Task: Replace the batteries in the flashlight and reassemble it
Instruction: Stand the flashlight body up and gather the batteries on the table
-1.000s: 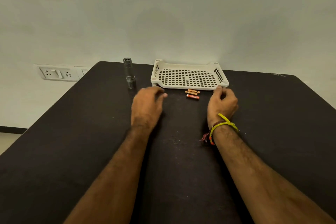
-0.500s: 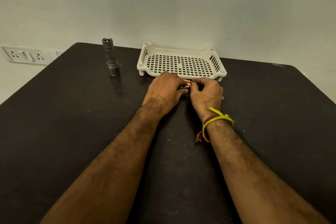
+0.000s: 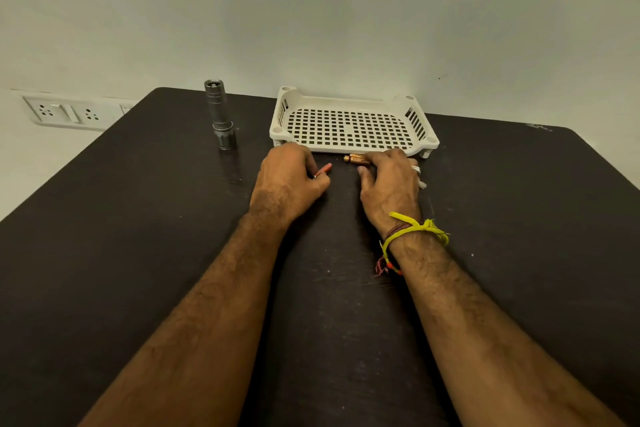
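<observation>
A silver flashlight (image 3: pixel 219 114) stands upright, head down, on the dark table (image 3: pixel 138 253) at the back left. My left hand (image 3: pixel 291 180) is closed on a red battery (image 3: pixel 325 169), whose tip sticks out from the fingers. To its right, my right hand (image 3: pixel 389 184) rests its fingers on the gold batteries (image 3: pixel 355 159) lying just in front of the white tray (image 3: pixel 349 149). How many gold batteries lie under that hand is hidden.
The white perforated tray has nothing in it and sits against the wall at the table's far edge. A wall socket panel (image 3: pixel 64 112) is at the far left. A yellow thread band (image 3: pixel 414 230) circles my right wrist.
The hands have come apart. My left hand has drawn the red battery off to the left, while my right hand stays on the gold batteries by the tray.
</observation>
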